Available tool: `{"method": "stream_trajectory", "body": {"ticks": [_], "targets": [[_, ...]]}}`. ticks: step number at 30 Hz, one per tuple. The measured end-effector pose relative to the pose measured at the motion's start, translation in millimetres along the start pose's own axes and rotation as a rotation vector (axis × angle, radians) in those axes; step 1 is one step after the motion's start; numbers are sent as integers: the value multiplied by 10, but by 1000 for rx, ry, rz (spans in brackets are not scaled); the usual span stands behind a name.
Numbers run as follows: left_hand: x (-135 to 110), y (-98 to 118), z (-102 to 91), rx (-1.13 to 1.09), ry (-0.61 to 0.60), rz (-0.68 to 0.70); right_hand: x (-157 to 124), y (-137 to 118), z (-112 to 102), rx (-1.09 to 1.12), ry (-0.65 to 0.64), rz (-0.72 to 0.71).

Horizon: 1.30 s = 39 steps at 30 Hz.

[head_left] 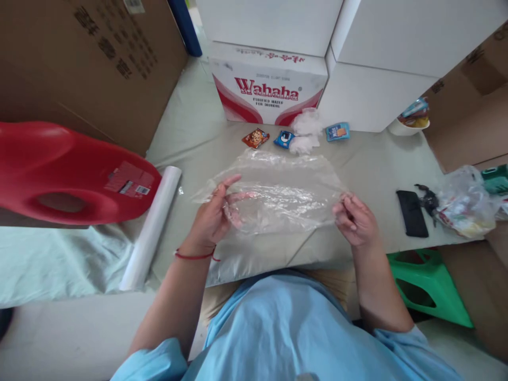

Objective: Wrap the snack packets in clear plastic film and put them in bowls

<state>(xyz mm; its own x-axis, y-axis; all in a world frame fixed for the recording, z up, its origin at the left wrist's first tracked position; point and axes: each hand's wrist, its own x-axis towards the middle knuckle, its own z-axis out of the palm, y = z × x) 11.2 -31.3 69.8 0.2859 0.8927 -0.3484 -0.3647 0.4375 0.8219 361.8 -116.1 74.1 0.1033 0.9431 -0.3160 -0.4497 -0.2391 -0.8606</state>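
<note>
A clear plastic bag (286, 196) is stretched between my two hands above the table. My left hand (222, 209) holds its left end, the thumb on the near face and the fingers showing through the film. Whether those fingers are inside the bag or behind it, I cannot tell. At the other end, my right hand (355, 217) pinches the bag's edge with curled fingers. Just beyond the bag lie an orange-brown snack packet (256, 138), a dark blue packet (283, 139), crumpled whitish plastic (307, 124) and a light blue packet (337, 132).
A white roll (151, 230) and a large red jug (75, 174) are on the left. A Wahaha carton (270, 87) and white boxes (381, 90) line the back. Rightward are a tub of packets (408, 126), a black phone (413, 213), a filled plastic bag (466, 203) and a green stool (431, 286).
</note>
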Motion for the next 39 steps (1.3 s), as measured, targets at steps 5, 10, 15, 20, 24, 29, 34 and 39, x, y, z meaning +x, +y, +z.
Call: {"method": "stream_trajectory", "body": {"ticks": [5, 10, 15, 20, 24, 29, 34, 39], "targets": [[111, -464, 131, 27, 233, 41, 213, 359, 155, 83, -178, 78], [63, -625, 117, -35, 347, -65, 205, 699, 327, -167, -161, 192], [51, -437, 6, -119, 386, -51, 327, 606, 335, -404, -50, 134], [-138, -420, -225, 95, 413, 10, 484, 421, 249, -567, -45, 72], [-414, -359, -437, 509, 744, 130, 588, 439, 216, -660, -110, 131], [-534, -48, -264, 1372, 539, 710, 623, 481, 193, -715, -146, 125], [-25, -243, 65, 1730, -194, 638, 490, 444, 135, -566, -282, 234], [415, -629, -22, 1867, -128, 392, 319, 372, -85, -681, -358, 341]]}}
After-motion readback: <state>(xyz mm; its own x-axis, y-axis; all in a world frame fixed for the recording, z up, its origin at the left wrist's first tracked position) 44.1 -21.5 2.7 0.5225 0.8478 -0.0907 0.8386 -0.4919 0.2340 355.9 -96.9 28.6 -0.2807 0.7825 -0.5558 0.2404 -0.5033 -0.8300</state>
